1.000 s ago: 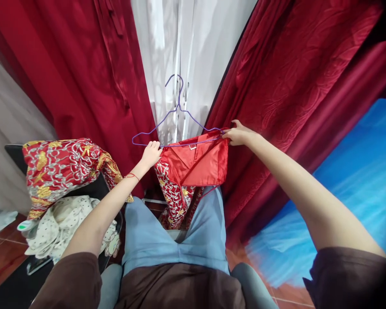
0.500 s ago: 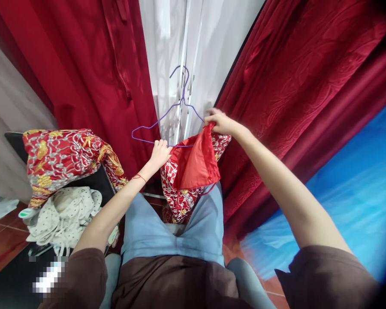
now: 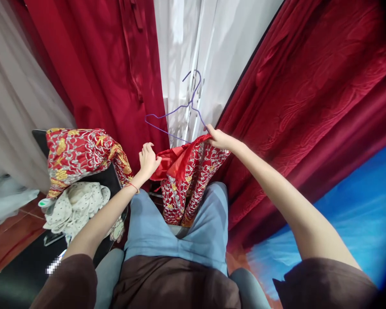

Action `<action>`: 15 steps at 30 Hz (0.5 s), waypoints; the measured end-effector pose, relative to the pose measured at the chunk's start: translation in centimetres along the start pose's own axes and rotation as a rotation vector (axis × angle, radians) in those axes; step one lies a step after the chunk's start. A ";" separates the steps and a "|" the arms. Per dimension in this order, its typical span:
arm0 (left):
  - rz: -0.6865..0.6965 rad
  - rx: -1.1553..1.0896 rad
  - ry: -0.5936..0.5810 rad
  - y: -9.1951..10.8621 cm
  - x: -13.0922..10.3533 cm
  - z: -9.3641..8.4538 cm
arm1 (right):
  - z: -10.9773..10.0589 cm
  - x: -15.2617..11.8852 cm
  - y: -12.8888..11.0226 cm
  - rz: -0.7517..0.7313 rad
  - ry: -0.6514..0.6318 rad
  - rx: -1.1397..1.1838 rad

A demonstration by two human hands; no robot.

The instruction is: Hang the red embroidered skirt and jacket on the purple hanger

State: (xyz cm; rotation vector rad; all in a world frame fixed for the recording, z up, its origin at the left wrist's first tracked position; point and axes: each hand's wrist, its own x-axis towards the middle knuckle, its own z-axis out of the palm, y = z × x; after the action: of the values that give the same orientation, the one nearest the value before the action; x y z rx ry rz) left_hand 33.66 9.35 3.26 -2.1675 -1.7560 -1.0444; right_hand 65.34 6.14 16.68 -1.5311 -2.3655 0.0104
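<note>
A purple wire hanger (image 3: 167, 128) stands upright in front of me, its hook at the top. My right hand (image 3: 221, 140) pinches the hanger's right end together with the edge of a red garment (image 3: 176, 195) that has silver and gold embroidery. Two narrow parts of this garment, legs or sleeves, hang down between my knees. Its plain red lining shows at the upper left. Beside that edge is my left hand (image 3: 149, 161), fingers raised and apart, thumb against or just over the fabric. The hanger's lower right corner is hidden behind the garment.
A matching embroidered garment (image 3: 79, 150) lies over a black seat at left, near a dotted white cloth (image 3: 75, 210) and a phone (image 3: 54, 238). Dark red curtains (image 3: 122, 77) flank a white panel (image 3: 180, 51). Blue tulle (image 3: 341, 231) spreads at right.
My left hand has come off the hanger's lower bar and moved left. The garment's upper edge now stretches left towards it, embroidered side more in view. My right hand has dropped slightly.
</note>
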 end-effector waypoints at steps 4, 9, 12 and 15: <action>-0.251 0.143 -0.633 -0.5 0.0 0.6 | 0.2 -0.2 -0.5 0.009 0.011 -0.075; -0.183 0.078 -0.641 -1.1 -0.7 1.4 | -0.3 -0.6 -1.3 0.066 -0.031 -0.117; -0.216 0.068 -0.534 -1.3 0.0 1.5 | -0.5 -0.7 -1.4 0.099 -0.043 -0.142; -0.248 0.084 -0.439 -1.6 1.9 0.7 | -0.5 -0.8 -1.2 0.111 -0.042 -0.168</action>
State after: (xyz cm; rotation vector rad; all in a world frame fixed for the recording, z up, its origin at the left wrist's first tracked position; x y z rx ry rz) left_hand 32.62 11.68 3.42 -2.2975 -2.2555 -0.5435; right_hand 64.71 4.82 17.19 -1.7539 -2.3626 -0.1347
